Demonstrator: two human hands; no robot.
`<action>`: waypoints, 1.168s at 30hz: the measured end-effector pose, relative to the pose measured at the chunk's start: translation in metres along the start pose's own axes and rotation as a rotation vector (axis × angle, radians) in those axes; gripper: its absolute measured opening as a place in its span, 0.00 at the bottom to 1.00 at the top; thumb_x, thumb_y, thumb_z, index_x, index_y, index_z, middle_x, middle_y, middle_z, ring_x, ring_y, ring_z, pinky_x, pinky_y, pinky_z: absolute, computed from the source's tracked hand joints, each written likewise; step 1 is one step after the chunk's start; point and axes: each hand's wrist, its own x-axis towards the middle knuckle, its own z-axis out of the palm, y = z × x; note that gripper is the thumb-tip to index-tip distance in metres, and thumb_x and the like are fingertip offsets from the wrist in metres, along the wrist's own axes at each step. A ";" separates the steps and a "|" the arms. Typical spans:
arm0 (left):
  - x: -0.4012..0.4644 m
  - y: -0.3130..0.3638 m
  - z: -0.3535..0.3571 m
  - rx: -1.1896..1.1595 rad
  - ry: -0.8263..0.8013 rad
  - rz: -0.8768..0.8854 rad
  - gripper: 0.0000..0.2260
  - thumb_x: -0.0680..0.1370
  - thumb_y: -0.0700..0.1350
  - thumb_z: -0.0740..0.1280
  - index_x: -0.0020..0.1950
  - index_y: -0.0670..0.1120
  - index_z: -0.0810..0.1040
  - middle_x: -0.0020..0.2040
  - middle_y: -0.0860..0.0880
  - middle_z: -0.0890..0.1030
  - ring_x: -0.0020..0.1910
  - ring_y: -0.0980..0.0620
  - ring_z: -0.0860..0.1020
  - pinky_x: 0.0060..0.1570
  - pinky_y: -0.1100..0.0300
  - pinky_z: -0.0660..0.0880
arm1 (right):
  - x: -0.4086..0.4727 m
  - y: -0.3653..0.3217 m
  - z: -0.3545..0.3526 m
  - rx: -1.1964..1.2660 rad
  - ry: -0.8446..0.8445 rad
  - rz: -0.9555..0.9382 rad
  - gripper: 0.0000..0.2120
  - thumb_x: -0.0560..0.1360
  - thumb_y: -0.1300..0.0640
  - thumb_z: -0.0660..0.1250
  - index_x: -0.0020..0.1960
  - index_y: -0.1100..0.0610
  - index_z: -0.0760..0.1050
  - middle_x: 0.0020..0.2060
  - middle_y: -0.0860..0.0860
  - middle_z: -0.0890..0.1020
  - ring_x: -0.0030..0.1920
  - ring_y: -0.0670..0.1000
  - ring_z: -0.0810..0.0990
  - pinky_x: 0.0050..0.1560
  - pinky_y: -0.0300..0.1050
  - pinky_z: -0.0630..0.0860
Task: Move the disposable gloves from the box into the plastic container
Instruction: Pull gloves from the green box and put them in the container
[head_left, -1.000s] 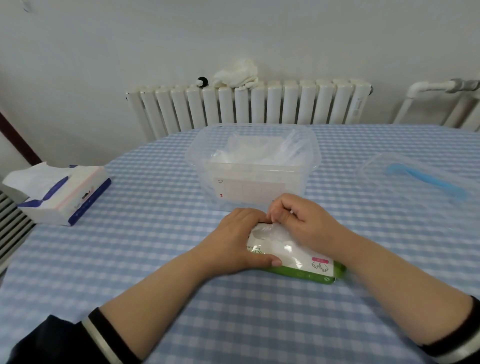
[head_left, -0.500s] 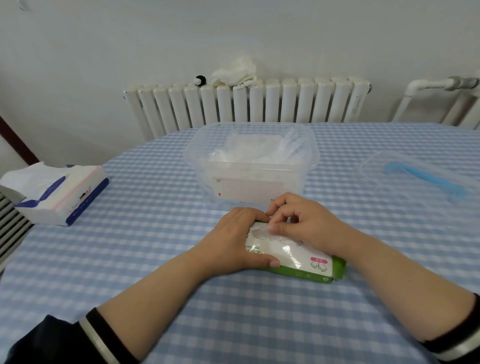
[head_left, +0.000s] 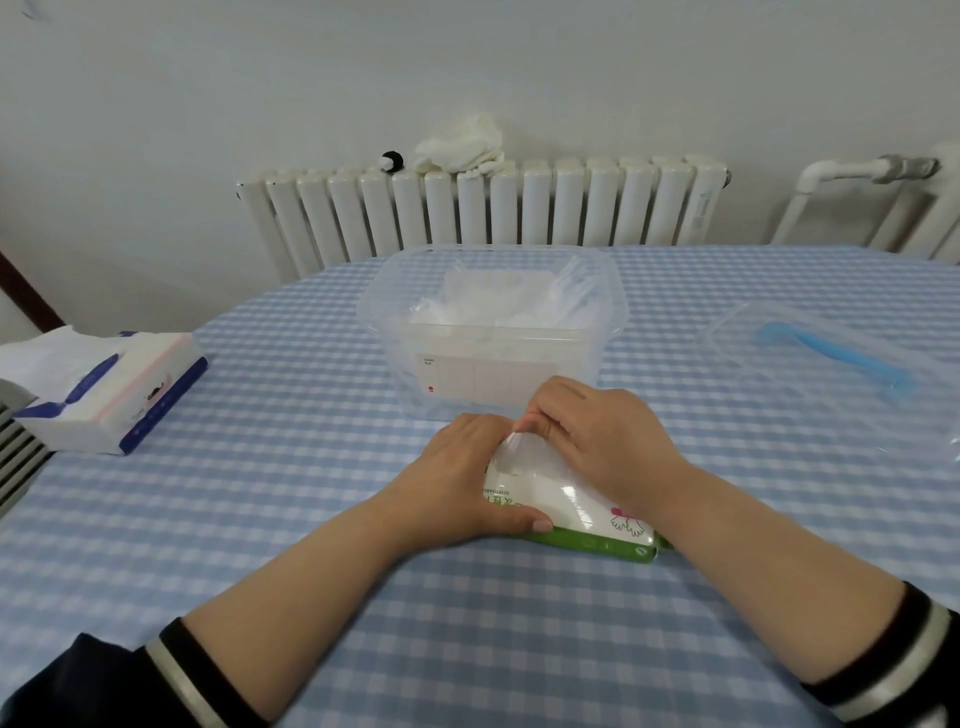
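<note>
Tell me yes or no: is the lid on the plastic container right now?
No: the plastic container stands open with clear gloves inside, and its lid with the blue handle lies apart on the table to its right.

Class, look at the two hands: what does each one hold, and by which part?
The left hand grips the glove box by its left end. The right hand pinches a clear disposable glove by its raised top edge at the box opening.

Blue-and-white checked tablecloth (head_left: 260, 519) – green-edged white glove box (head_left: 582, 525), clear container (head_left: 493, 332), blue-handled lid (head_left: 831, 358)
</note>
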 end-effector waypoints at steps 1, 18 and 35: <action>0.000 0.000 0.000 -0.002 -0.001 0.000 0.36 0.65 0.64 0.76 0.68 0.54 0.68 0.59 0.60 0.69 0.60 0.61 0.64 0.61 0.62 0.65 | 0.002 -0.002 -0.003 0.071 -0.036 0.084 0.26 0.79 0.38 0.52 0.43 0.57 0.78 0.35 0.40 0.78 0.31 0.48 0.77 0.31 0.47 0.74; 0.000 0.004 -0.002 -0.009 0.004 -0.018 0.34 0.65 0.63 0.77 0.66 0.54 0.69 0.60 0.58 0.71 0.60 0.58 0.67 0.62 0.59 0.67 | -0.001 0.006 -0.016 -0.050 -0.065 0.013 0.17 0.77 0.49 0.56 0.46 0.55 0.82 0.41 0.46 0.83 0.35 0.50 0.81 0.28 0.44 0.75; -0.001 0.008 -0.005 -0.008 -0.029 -0.045 0.35 0.66 0.64 0.76 0.68 0.56 0.67 0.59 0.60 0.69 0.61 0.59 0.66 0.62 0.60 0.66 | 0.015 0.000 -0.061 0.310 -0.380 0.239 0.13 0.74 0.39 0.59 0.41 0.45 0.76 0.41 0.41 0.79 0.46 0.41 0.77 0.47 0.33 0.71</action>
